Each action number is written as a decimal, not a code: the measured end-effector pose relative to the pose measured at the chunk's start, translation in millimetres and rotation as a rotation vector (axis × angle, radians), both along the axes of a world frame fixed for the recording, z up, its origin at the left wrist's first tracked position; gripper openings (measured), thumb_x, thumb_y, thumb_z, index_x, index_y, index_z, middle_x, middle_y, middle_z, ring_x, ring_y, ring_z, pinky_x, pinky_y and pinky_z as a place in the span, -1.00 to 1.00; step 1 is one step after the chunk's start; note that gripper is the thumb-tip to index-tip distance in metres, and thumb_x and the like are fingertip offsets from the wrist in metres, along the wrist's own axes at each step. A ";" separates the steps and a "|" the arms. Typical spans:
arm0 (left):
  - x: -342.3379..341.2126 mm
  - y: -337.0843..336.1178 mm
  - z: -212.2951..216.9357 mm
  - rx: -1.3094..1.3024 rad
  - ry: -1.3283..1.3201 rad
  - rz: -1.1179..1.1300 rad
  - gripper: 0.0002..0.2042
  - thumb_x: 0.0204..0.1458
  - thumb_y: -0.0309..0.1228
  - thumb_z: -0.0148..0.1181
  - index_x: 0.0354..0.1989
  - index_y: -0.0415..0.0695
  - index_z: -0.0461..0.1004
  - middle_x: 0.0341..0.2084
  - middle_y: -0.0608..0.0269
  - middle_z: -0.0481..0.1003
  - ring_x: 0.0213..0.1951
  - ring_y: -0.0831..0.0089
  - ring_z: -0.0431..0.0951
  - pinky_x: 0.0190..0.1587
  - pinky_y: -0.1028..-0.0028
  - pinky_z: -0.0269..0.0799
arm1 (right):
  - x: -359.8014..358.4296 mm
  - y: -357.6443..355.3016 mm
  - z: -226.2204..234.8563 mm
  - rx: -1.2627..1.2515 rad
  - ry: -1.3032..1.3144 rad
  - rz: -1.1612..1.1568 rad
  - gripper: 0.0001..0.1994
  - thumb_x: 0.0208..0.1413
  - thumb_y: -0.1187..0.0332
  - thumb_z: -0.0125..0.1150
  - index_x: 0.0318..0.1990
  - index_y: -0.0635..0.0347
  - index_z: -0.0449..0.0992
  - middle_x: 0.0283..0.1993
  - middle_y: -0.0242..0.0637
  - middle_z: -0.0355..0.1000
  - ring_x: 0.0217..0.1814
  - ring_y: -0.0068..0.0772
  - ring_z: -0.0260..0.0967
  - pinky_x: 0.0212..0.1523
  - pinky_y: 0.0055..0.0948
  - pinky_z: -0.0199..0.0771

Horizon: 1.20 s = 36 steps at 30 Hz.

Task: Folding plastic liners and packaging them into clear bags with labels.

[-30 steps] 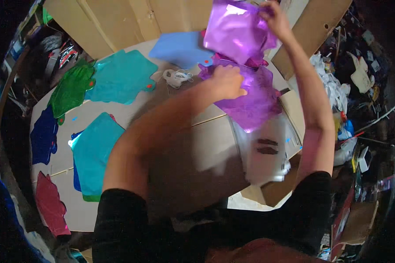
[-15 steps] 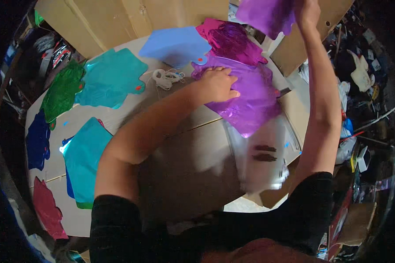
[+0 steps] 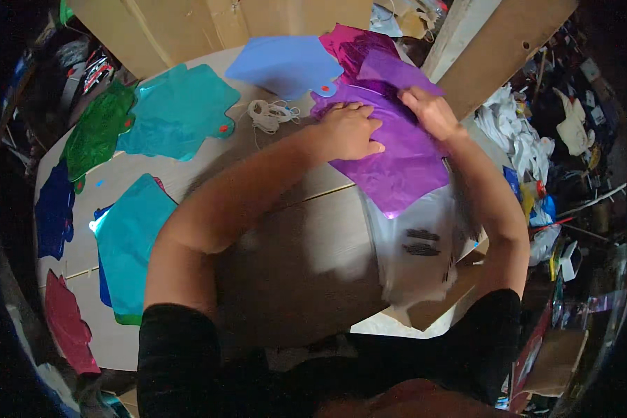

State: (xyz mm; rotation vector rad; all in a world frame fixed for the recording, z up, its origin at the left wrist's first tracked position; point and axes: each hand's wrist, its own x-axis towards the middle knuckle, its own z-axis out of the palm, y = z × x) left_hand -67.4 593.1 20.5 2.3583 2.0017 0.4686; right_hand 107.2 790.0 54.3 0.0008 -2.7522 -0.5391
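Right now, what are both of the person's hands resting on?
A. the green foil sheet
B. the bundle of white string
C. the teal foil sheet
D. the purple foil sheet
D: the left hand and the right hand both lie flat on the purple foil sheet, while the bundle of white string lies untouched to the left of them.

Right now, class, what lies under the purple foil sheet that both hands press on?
Under the purple sheet a clear plastic bag shows at its near edge and a pink sheet at its far edge. Anything beneath its middle is covered.
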 end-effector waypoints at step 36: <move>-25.3 83.9 5.6 -0.039 0.262 0.227 -0.57 0.24 -0.02 -0.15 0.13 0.09 0.49 0.28 0.26 0.30 0.42 0.07 -0.02 0.36 -0.27 -0.52 | -64.5 78.3 -9.7 -1.118 0.474 -0.099 -0.75 0.17 0.20 0.27 -0.31 0.25 0.56 -0.35 -0.44 0.51 -0.27 -0.63 0.38 -0.21 -0.54 0.43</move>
